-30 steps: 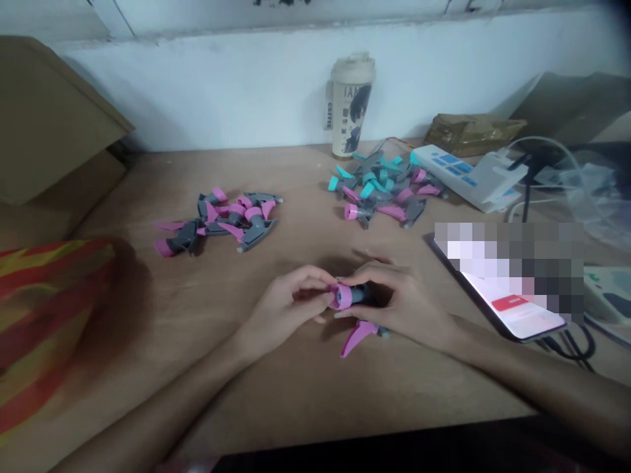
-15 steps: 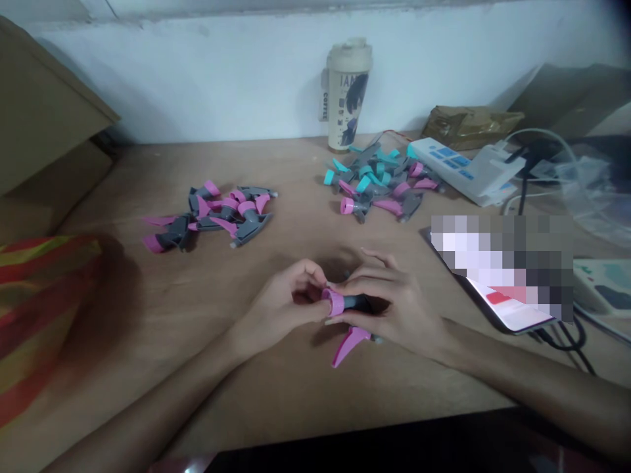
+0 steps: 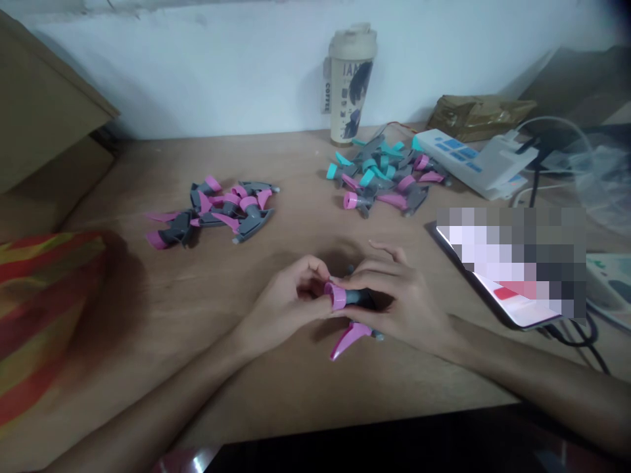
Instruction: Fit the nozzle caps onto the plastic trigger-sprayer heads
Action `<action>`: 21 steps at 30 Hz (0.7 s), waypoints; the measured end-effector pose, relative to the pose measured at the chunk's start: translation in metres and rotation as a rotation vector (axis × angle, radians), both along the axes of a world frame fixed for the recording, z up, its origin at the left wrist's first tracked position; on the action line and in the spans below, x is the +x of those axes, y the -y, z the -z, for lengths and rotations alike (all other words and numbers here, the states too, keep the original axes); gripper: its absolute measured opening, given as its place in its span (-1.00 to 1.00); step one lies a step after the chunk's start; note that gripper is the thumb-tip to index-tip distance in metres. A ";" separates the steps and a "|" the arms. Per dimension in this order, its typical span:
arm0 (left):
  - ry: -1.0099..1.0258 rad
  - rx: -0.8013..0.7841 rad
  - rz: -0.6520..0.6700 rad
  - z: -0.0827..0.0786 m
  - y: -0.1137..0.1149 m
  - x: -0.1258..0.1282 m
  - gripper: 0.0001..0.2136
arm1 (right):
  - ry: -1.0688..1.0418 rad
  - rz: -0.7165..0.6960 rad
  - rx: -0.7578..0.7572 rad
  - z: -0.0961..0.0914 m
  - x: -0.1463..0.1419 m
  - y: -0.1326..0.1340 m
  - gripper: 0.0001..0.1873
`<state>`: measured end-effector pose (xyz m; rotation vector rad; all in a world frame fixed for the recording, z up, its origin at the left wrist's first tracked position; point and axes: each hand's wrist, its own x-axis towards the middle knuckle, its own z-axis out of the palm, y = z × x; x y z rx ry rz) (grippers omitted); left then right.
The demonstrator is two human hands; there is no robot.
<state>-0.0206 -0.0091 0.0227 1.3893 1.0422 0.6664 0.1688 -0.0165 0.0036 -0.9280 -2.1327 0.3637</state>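
Between my hands, above the near part of the table, is a grey spray bottle trigger head (image 3: 353, 297) with a pink collar and a pink trigger (image 3: 349, 340). My right hand (image 3: 401, 292) is closed around its grey body, and the palm hides much of it. With thumb and bent fingers, my left hand (image 3: 290, 295) pinches the open end of the pink collar (image 3: 337, 296). Whether the left fingertips hold some small part inside the collar cannot be made out.
Pink-and-grey trigger heads lie in a pile (image 3: 229, 207) at left. Another pile (image 3: 379, 167), teal and pink, lies before a tumbler (image 3: 351, 85). A power strip (image 3: 458, 157), a phone (image 3: 522, 309) and cables are at right; a cardboard box (image 3: 49, 98) and striped bag (image 3: 44, 315) at left.
Both hands keep their grip on the trigger head, which has hardly moved. The camera view has shifted slightly.
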 end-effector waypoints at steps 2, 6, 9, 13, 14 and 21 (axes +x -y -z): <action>0.009 -0.011 0.023 -0.001 -0.002 -0.001 -0.83 | -0.005 -0.003 0.012 -0.001 0.000 0.001 -0.82; 0.032 -0.059 0.142 -0.002 -0.009 -0.007 -0.73 | -0.022 -0.016 0.045 -0.001 0.000 0.003 -0.81; 0.048 -0.052 0.181 0.000 -0.012 -0.010 -0.71 | -0.029 -0.031 0.064 0.000 0.000 0.004 -0.83; 0.021 -0.040 0.190 -0.001 -0.011 -0.009 -0.74 | -0.021 -0.039 0.086 0.001 0.001 0.004 -0.84; 0.008 -0.040 0.186 -0.003 -0.010 -0.008 -0.75 | -0.018 -0.042 0.090 0.001 0.002 0.004 -0.85; -0.056 -0.045 0.112 -0.010 -0.005 -0.001 -0.77 | -0.007 -0.056 0.073 0.002 0.001 0.003 -0.86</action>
